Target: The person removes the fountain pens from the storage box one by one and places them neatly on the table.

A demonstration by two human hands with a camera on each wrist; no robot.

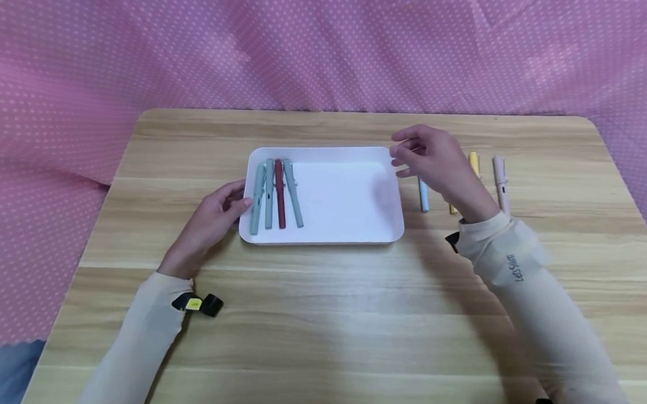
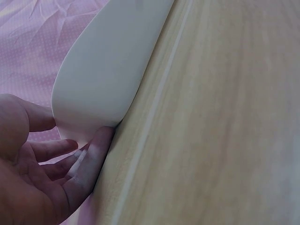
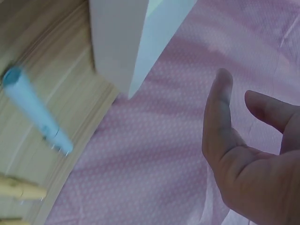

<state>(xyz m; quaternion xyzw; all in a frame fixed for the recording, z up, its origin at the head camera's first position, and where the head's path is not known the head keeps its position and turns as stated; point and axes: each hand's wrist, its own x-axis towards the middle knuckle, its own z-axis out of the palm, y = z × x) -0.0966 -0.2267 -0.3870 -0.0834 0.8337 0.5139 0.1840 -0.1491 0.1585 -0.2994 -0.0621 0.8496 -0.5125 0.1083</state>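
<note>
A white tray (image 1: 340, 194) lies on the table, with three grey-green pens (image 1: 269, 195) and one dark red pen (image 1: 280, 194) side by side at its left end. My left hand (image 1: 209, 221) holds the tray's left side, thumb at the rim; in the left wrist view its fingers (image 2: 91, 164) lie against the outer wall and lower edge. Over the tray's upper right corner hovers my right hand (image 1: 430, 161), its fingers loosely bent and nothing between them. A light blue pen (image 1: 423, 195) lies on the table just beneath it.
Right of the tray, a yellow pen (image 1: 474, 163) lies partly hidden by my right hand and wrist, along with a pale purple pen (image 1: 500, 176). The right wrist view shows two yellow pens (image 3: 23, 188) near the table edge. Pink dotted cloth (image 1: 330, 45) hangs behind the wooden table (image 1: 318, 322).
</note>
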